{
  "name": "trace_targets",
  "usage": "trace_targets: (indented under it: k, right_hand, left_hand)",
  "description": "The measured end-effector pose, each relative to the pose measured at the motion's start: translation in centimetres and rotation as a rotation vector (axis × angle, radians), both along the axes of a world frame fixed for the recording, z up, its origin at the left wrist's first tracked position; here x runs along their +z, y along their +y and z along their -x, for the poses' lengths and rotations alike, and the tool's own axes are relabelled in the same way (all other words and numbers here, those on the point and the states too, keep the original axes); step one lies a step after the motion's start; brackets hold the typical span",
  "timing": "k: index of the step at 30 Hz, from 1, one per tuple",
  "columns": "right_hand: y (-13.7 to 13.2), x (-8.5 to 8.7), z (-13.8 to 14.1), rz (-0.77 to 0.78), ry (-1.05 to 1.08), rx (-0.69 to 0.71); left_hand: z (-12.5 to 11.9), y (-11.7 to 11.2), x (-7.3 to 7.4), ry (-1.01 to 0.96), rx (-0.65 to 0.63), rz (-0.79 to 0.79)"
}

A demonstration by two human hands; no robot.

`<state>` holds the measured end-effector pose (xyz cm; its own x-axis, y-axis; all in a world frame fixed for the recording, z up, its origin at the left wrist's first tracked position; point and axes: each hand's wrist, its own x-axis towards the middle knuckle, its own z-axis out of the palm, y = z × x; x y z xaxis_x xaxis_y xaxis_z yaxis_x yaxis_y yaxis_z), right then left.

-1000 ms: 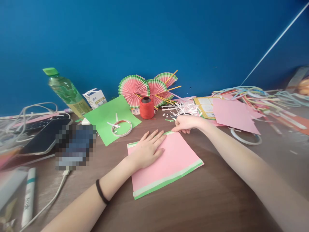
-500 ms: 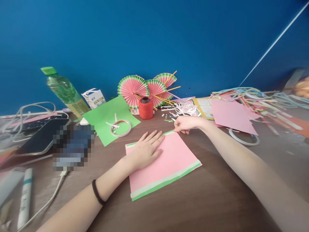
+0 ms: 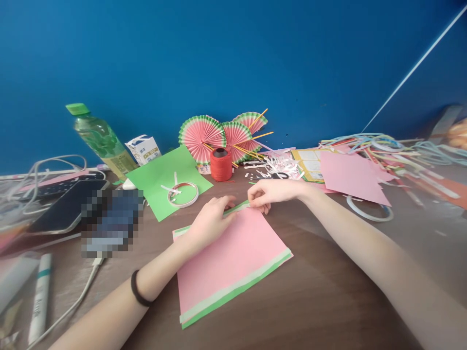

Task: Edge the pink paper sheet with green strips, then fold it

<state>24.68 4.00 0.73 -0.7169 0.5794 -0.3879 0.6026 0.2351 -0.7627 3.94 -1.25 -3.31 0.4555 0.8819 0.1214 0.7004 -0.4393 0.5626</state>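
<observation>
A pink paper sheet (image 3: 233,257) with white and green bands along two edges lies on the brown table in front of me. My left hand (image 3: 209,221) rests on its far edge, fingers curled and pinching that edge. At the sheet's far corner, my right hand (image 3: 268,193) pinches the green strip. The two hands sit close together on the same edge.
A green sheet (image 3: 160,177) with a tape ring (image 3: 183,193) lies to the left, a red thread spool (image 3: 221,165) and watermelon paper fans (image 3: 202,133) behind. A green bottle (image 3: 100,141), phones, cables and a glue stick (image 3: 40,296) crowd the left. Pink paper (image 3: 352,177) and coloured strips lie right.
The pink sheet slid and turned towards the left. My left hand went from lying flat to pinching the far edge; my right hand moved left along that edge.
</observation>
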Motion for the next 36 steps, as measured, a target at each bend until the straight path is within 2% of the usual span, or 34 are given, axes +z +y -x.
trace_targets:
  k: [6, 13, 18, 21, 25, 31, 36]
  right_hand:
    - [-0.3, 0.1, 0.3, -0.003, 0.027, -0.012]
    - [-1.0, 0.8, 0.7, -0.059, 0.083, -0.009]
    - [-1.9, 1.7, 1.2, -0.131, 0.093, 0.025]
    - [-2.3, 2.1, 1.5, -0.171, 0.080, 0.065]
    - [-2.6, 2.3, 1.6, -0.217, 0.065, 0.106]
    - [-2.8, 2.3, 1.6, -0.202, 0.074, 0.112]
    - [-2.8, 2.3, 1.6, -0.295, 0.044, 0.089]
  left_hand:
    - [0.0, -0.2, -0.4, 0.033, -0.004, 0.008]
    - [-0.2, 0.0, 0.1, -0.032, -0.030, 0.092]
    - [-0.1, 0.1, 0.2, -0.152, -0.007, 0.314]
    - [0.0, 0.2, 0.1, -0.229, -0.041, 0.387]
    - [0.0, 0.3, 0.2, -0.295, -0.074, 0.413]
    - [0.1, 0.2, 0.2, -0.264, -0.061, 0.406]
    - [0.1, 0.2, 0.2, -0.271, -0.029, 0.429]
